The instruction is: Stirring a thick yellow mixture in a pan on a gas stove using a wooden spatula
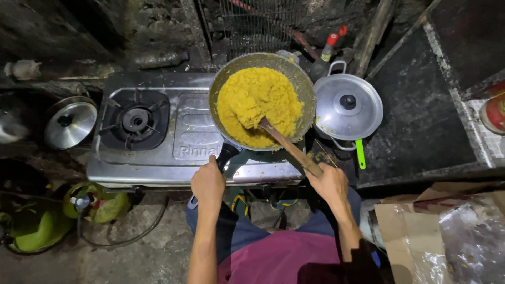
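Pan (305, 87) of yellow mash (258, 105) sits on the stove (189, 131); left hand (208, 181) grips its handle (226, 154), right hand (330, 184) clamps the wooden spatula (289, 147).

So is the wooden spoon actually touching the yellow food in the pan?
Touching. The head view shows the wooden spoon, held by the right hand, with its blade sunk into the yellow food in the pan.

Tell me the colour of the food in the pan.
Bright yellow food fills the pan, seen in the head view.
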